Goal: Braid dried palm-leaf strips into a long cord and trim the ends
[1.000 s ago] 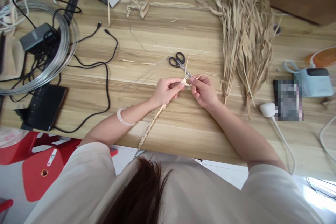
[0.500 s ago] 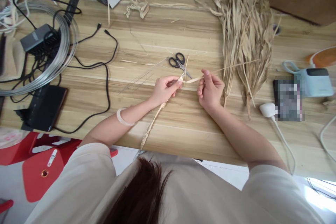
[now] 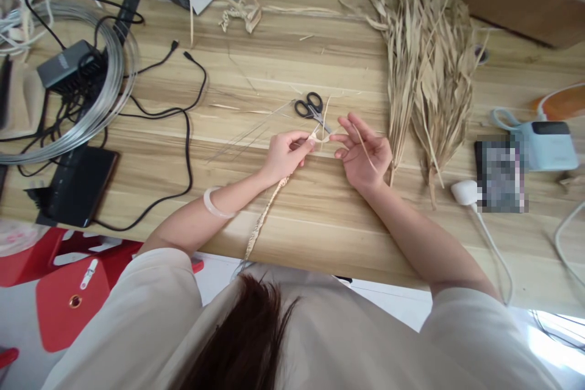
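My left hand (image 3: 290, 153) pinches the top end of a slim braided straw cord (image 3: 260, 224), which slants down to the table's front edge. Loose straw strips stick up from the pinch. To its right, my right hand (image 3: 363, 152) is turned palm up with its fingers spread. One pale straw strip (image 3: 365, 149) runs across its fingers and palm; the fingers are not closed round it. Black-handled scissors (image 3: 309, 107) lie just beyond the hands, their blades partly behind the strips.
A bundle of dried leaves (image 3: 423, 73) lies right of my hands. At the left are a wire coil (image 3: 119, 67), black cables (image 3: 187, 134) and an adapter (image 3: 68, 66). A light-blue power bank (image 3: 548, 146) and a white charger (image 3: 465, 192) sit at the right.
My right hand has opened from a pinch and turned its palm up. The strip that stretched out to the right now droops over its fingers. My left hand keeps its place.
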`<control>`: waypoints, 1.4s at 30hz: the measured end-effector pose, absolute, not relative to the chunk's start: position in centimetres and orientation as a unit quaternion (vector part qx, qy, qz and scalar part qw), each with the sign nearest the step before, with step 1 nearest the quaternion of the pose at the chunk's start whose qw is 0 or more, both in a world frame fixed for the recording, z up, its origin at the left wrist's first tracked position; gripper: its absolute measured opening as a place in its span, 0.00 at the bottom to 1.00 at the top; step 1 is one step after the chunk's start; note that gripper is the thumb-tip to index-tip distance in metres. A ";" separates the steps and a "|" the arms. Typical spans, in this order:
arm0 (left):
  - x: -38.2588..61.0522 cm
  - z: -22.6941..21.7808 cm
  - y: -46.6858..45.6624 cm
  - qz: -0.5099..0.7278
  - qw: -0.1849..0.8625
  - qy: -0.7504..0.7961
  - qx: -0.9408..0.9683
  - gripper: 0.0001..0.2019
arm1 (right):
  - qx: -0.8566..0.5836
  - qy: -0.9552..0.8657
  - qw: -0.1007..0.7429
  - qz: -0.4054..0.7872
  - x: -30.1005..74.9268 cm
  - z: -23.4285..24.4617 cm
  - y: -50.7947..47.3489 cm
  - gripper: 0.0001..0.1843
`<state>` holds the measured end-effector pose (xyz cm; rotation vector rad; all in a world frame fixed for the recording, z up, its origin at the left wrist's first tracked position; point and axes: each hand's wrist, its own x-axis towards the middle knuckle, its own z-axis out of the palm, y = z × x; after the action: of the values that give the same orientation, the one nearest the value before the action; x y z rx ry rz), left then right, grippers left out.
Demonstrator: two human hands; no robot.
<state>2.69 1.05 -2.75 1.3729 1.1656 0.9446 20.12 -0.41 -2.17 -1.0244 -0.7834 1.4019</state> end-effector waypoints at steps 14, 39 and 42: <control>2.6 -2.6 1.4 0.410 0.548 0.469 0.557 0.13 | -0.434 -0.384 0.564 0.589 19.3 -3.0 -0.3 0.11; 2.6 -1.5 0.4 0.320 0.440 0.428 0.722 0.16 | -0.492 -0.485 0.541 0.479 18.9 -3.9 -1.0 0.10; 2.6 -1.4 0.3 0.319 0.433 0.435 0.722 0.16 | -0.508 -0.535 0.538 0.407 19.0 -4.5 -1.2 0.08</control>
<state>2.64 0.34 -1.37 1.8004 1.0832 0.7956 18.96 -1.24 -4.49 -1.2084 -1.2734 0.9680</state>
